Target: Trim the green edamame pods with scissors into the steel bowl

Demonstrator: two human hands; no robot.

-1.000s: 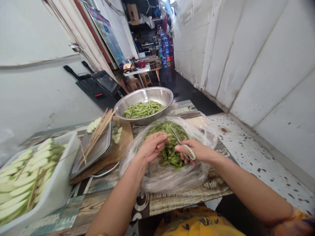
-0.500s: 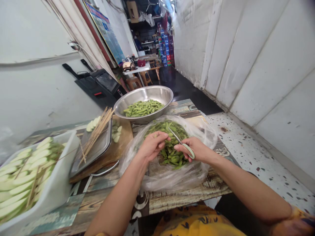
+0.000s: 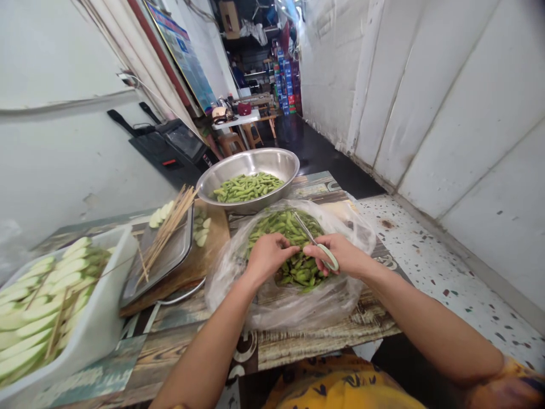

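Step judged: picking over pods in the plastic bag. Left hand is half-curled; any hold cannot be told. Right hand is wrapped round scissors above the bag, long axis near right to far left, pointing far. Cutting calls for the left hand clear.

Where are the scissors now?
In the head view, the scissors are in the right hand, right of the left hand, above edamame pods in the plastic bag.
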